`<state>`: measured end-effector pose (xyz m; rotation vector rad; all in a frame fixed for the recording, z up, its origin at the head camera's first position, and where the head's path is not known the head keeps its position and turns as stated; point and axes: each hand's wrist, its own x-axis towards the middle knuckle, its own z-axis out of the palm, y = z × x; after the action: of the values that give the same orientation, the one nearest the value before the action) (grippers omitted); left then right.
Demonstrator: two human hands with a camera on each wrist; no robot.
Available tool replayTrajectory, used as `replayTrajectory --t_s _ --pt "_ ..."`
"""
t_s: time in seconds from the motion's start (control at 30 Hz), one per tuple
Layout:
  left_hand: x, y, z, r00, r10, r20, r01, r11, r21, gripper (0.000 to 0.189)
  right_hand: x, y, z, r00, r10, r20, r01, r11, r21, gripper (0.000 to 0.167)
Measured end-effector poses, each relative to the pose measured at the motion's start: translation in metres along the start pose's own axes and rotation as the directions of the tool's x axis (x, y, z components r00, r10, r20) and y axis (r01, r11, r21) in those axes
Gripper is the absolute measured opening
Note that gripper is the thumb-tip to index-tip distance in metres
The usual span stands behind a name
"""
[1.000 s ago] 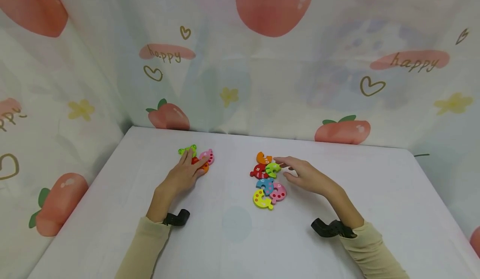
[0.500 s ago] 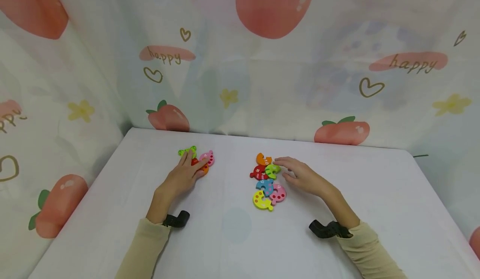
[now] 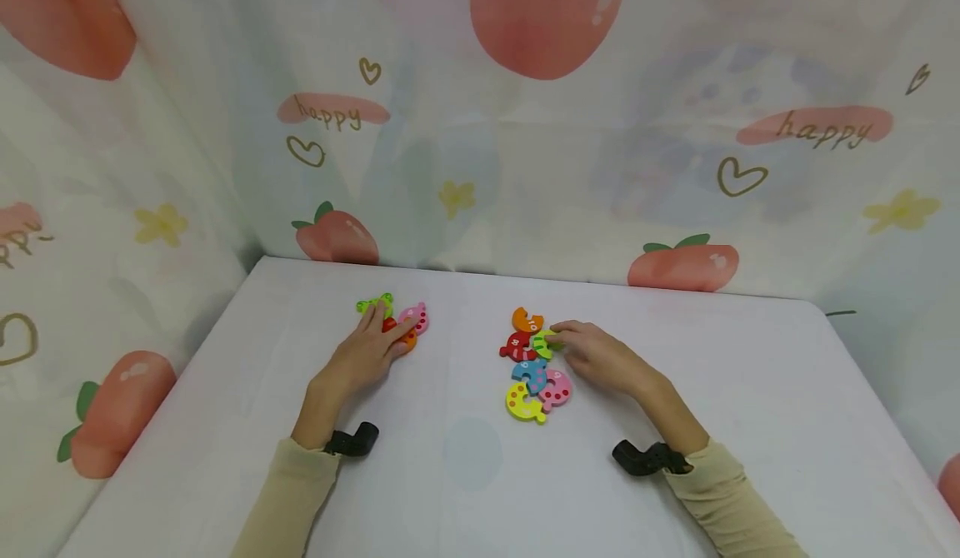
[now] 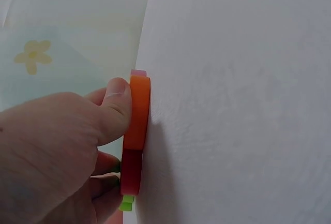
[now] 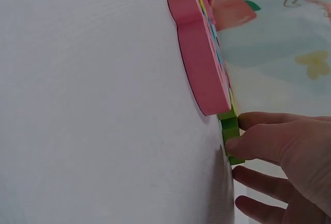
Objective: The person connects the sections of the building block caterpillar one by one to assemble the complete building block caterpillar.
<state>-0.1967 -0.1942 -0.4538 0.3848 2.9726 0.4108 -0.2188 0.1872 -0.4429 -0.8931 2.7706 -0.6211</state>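
My left hand (image 3: 360,356) rests with extended fingers on a small group of flat wooden puzzle pieces: light green (image 3: 384,301), pink with dots (image 3: 415,317), red (image 3: 388,323) and orange (image 3: 409,340). In the left wrist view its thumb lies against the edge of the orange piece. My right hand (image 3: 600,360) pinches a striped green puzzle piece (image 5: 231,136) between thumb and forefinger; its other fingers are spread beside it. That green piece fits against a red piece (image 3: 515,346) numbered 8, under an orange piece (image 3: 527,320) numbered 10.
Below the green piece, a blue piece (image 3: 528,374), a pink dotted piece (image 3: 556,391) and a yellow dotted piece (image 3: 522,405) lie joined. All lie on a white-covered table (image 3: 465,525). A printed curtain (image 3: 525,166) hangs behind it. Black cameras are strapped to both wrists.
My right hand has moved slightly left and down onto the striped green piece, its thumb and forefinger closing on it. The left hand stays on its group.
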Motion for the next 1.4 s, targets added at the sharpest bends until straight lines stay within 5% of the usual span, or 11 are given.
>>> replayTrajectory --t_s 0.47,0.73,1.07,1.4 --pt "-0.0009 -0.0045 0.0034 1.0 0.0 -0.003 0.0 1.0 -0.005 0.051 0.0029 0.0028 0.0027 0.996 0.058 -0.069 -0.063 0.996 -0.067 0.029" --pt "-0.0011 -0.004 0.0006 0.998 0.064 -0.015 -0.064 0.997 0.036 0.051 0.0044 0.001 0.0016 0.99 0.086 -0.109 -0.096 0.991 -0.095 0.024" --pt "-0.0024 0.0002 -0.0032 0.999 0.043 0.027 -0.044 0.999 0.003 0.052 0.0036 0.004 0.0025 0.987 0.099 -0.125 -0.11 0.991 -0.08 0.027" --pt "-0.0004 0.001 -0.0017 1.0 0.019 0.017 -0.019 0.999 -0.031 0.055 0.0025 0.0007 -0.0001 0.977 0.2 -0.072 -0.203 0.978 -0.036 0.031"
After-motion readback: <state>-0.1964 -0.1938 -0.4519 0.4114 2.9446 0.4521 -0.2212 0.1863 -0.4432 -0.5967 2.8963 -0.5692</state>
